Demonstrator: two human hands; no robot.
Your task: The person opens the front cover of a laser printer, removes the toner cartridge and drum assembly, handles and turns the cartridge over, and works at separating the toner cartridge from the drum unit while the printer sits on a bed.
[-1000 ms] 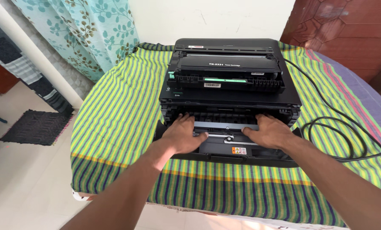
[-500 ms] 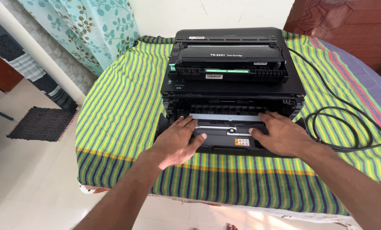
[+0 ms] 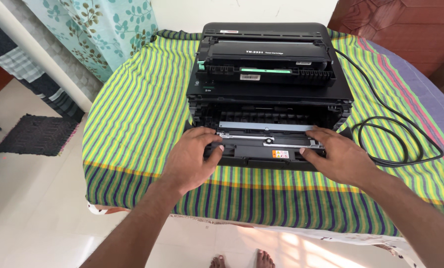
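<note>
Two bare feet (image 3: 240,260) peek in at the bottom edge, and just above them 2 hands lie flat w/ fingers spread, gripping nothing: left hand (image 3: 192,156) on the left end and right hand (image 3: 337,158) on the right end of 1 folded-down front flap (image 3: 261,155), prob. one per side to keep it level. Mid-frame sits 1 black printer (image 3: 269,99) on 1 striped green cloth (image 3: 132,114), its mouth open toward the person. Farther up, 1 long black cartridge (image 3: 266,62) rests on top, out of the way, and 1 black cable (image 3: 401,141) loops at right.
</note>
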